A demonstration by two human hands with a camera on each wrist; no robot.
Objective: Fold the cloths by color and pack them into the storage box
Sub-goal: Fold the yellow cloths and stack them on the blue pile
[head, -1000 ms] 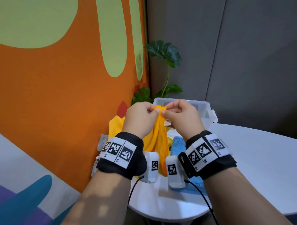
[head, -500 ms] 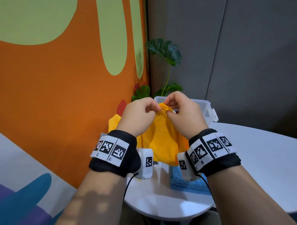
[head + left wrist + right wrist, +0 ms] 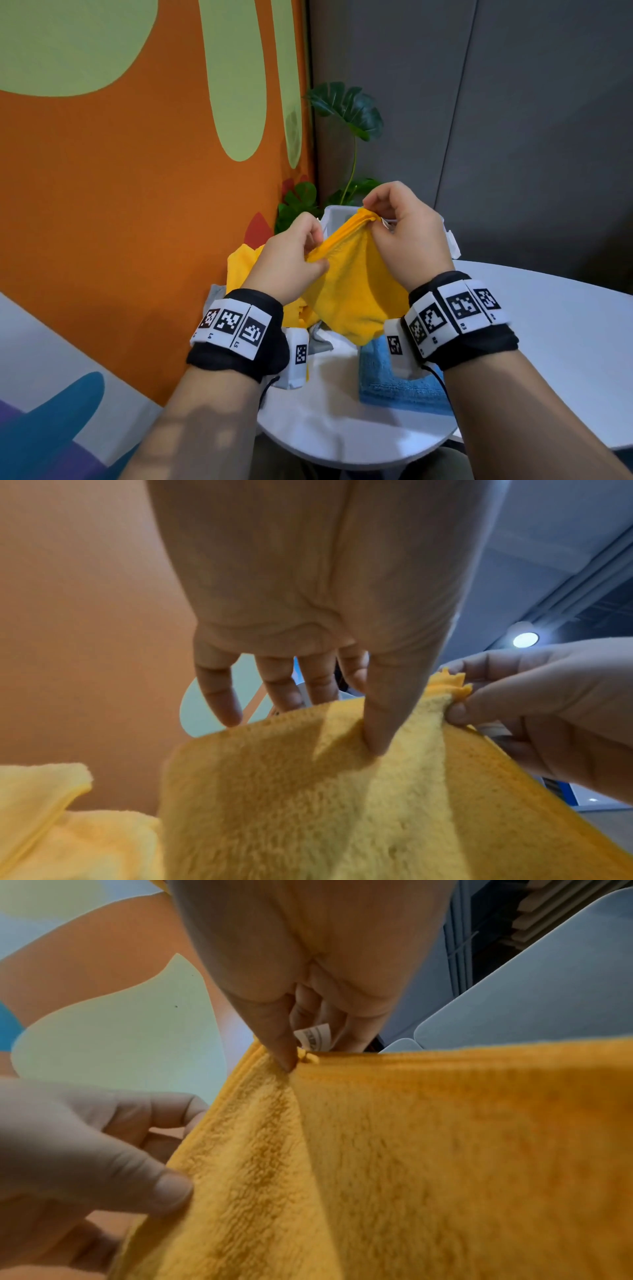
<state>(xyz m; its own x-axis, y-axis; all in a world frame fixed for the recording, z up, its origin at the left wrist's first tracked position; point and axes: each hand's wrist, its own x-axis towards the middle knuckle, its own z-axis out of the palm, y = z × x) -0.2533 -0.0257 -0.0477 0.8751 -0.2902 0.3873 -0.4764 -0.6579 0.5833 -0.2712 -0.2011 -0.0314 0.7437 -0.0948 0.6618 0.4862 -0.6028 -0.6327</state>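
Yellow cloth (image 3: 352,291), hanging lengthwise downward, top edge rising rightward: pinched by left hand (image 3: 287,260) and right hand (image 3: 407,236) thumb-and-fingers.

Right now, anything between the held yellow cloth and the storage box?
Nothing visible. Left hand and right hand pinch the yellow cloth in the air in front of the storage box; its opening is mostly hidden behind them.

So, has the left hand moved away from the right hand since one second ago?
Yes. The left hand now pinches the yellow cloth lower and further left, below the storage box rim, apart from the right hand.
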